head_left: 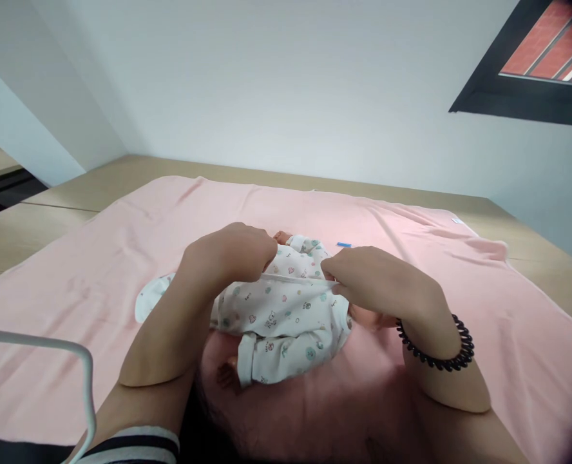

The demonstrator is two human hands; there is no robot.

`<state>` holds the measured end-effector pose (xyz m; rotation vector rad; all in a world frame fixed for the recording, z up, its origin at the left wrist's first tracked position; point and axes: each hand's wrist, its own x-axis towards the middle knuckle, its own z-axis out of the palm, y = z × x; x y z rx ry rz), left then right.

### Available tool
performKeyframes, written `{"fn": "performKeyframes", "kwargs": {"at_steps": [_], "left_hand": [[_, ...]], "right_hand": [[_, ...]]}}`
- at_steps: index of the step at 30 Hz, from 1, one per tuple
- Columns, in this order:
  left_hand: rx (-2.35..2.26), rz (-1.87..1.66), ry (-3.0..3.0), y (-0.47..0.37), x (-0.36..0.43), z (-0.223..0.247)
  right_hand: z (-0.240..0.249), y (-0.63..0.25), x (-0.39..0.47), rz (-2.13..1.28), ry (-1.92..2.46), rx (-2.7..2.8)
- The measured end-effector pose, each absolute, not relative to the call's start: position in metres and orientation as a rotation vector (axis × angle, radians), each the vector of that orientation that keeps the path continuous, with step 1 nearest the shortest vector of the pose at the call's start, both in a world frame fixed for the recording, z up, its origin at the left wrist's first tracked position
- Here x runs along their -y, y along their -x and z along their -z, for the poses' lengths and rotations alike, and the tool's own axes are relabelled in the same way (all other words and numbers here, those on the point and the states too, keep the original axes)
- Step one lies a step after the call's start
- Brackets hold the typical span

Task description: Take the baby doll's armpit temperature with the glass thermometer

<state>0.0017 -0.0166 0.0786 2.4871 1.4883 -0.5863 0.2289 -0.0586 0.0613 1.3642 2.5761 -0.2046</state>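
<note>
A baby doll (228, 372) lies on its back across a pink blanket, dressed in a white baby top (276, 306) with small coloured prints. Its sleeves end in cuffs, with small hands showing. My left hand (232, 252) is closed in a pinch on the top's front edge, toward its lower end. At the neck end, my right hand (375, 280) pinches the same edge, and the fabric stretches taut between both hands. The doll's head (366, 317) is mostly hidden under my right hand. Left of my left forearm shows a white printed cloth piece (151, 298).
The pink blanket (122, 258) covers most of a wooden table (218, 169). A small blue strip (344, 245) lies beyond the doll. A white cable (85, 380) crosses the lower left. Behind stands a white wall with a dark-framed window (522, 103).
</note>
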Motion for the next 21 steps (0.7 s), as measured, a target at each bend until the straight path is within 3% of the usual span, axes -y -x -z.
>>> {"fn": "performKeyframes", "kwargs": {"at_steps": [11, 21], "left_hand": [[-1.458, 0.528, -2.523, 0.017, 0.004, -0.078], [-1.436, 0.512, -2.486, 0.016, -0.006, -0.073]], "right_hand": [[-0.065, -0.233, 0.055, 0.350, -1.515, -2.377], [-0.058, -0.228, 0.042, 0.192, -1.508, -2.377]]}}
